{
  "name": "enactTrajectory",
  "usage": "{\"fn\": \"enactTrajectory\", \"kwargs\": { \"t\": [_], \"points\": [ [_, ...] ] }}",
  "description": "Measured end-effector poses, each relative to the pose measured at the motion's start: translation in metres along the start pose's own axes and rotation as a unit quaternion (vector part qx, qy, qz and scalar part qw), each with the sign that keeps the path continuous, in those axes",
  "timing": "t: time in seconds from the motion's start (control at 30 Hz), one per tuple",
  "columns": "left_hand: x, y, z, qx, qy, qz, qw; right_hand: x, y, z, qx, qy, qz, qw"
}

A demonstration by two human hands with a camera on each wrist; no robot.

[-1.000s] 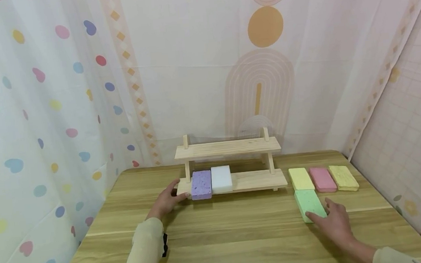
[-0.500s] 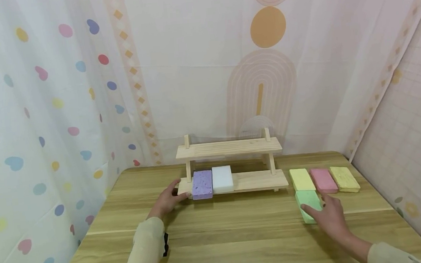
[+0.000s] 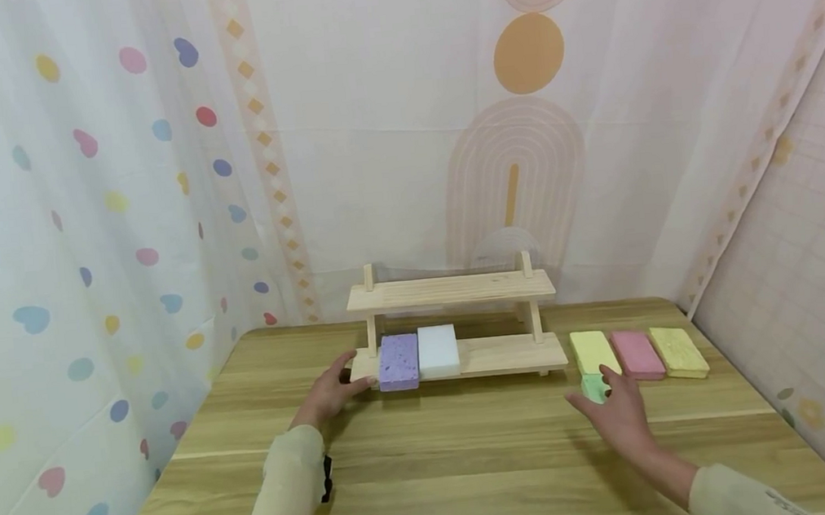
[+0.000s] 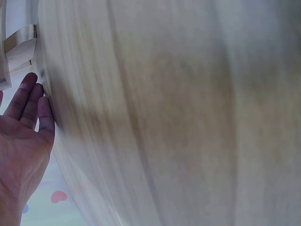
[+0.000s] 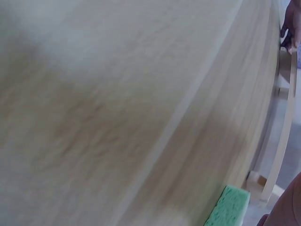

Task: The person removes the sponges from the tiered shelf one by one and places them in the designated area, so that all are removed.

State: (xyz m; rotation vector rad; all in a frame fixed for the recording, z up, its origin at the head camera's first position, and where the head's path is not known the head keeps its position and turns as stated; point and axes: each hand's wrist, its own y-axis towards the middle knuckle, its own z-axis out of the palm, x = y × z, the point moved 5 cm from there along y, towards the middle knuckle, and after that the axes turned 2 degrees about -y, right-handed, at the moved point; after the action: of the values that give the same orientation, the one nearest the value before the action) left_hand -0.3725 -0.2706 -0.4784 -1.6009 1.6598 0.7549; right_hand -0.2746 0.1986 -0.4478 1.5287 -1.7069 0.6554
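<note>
A two-tier wooden rack [image 3: 512,353] stands at the back of the table. A purple sponge [image 3: 398,363] and a white sponge [image 3: 439,350] lean side by side on its lower tier. My left hand [image 3: 328,392] rests against that tier's left end, thumb at the front edge. In the left wrist view, the visible fingers [image 4: 32,101] are fairly straight. My right hand [image 3: 618,415] holds a green sponge [image 3: 594,389] between thumb and fingers, partly hidden by the hand. In the right wrist view, the green sponge [image 5: 229,207] shows at the bottom edge.
A pale yellow sponge [image 3: 594,351], a pink sponge [image 3: 638,355] and another yellow sponge [image 3: 679,352] lie in a row on the right of the wooden table [image 3: 439,476]. Patterned curtains [image 3: 391,186] hang behind and at the sides.
My right hand has closed on the green sponge and moved it up and left from its place below the yellow one. The left hand stays at the rack.
</note>
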Motion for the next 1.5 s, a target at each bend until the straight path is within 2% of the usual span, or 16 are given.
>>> {"fn": "enactTrajectory", "kwargs": {
  "t": [0.23, 0.5, 0.73, 1.1, 1.3, 1.5],
  "points": [
    [-0.002, -0.002, 0.000, -0.001, 0.000, -0.002, 1.0000, 0.011, 0.004, 0.013, -0.002, 0.025, -0.006, 0.9997],
    [-0.002, -0.001, 0.001, -0.001, 0.003, 0.000, 1.0000, 0.023, 0.009, 0.027, 0.012, 0.055, 0.006, 0.9984],
    [-0.001, 0.000, 0.001, 0.000, -0.002, -0.005, 1.0000, 0.030, 0.016, 0.040, 0.004, 0.074, 0.003, 0.9973],
    [-0.003, -0.001, 0.001, 0.000, -0.002, -0.004, 1.0000, 0.051, 0.020, 0.059, 0.006, 0.065, -0.009, 0.9978],
    [-0.002, -0.001, 0.000, -0.001, -0.009, -0.004, 0.9999, 0.063, 0.023, 0.075, -0.002, 0.068, -0.018, 0.9975],
    [0.000, 0.000, 0.001, -0.001, -0.011, -0.004, 0.9999, 0.078, 0.021, 0.090, 0.008, 0.077, -0.023, 0.9967]
  ]
}}
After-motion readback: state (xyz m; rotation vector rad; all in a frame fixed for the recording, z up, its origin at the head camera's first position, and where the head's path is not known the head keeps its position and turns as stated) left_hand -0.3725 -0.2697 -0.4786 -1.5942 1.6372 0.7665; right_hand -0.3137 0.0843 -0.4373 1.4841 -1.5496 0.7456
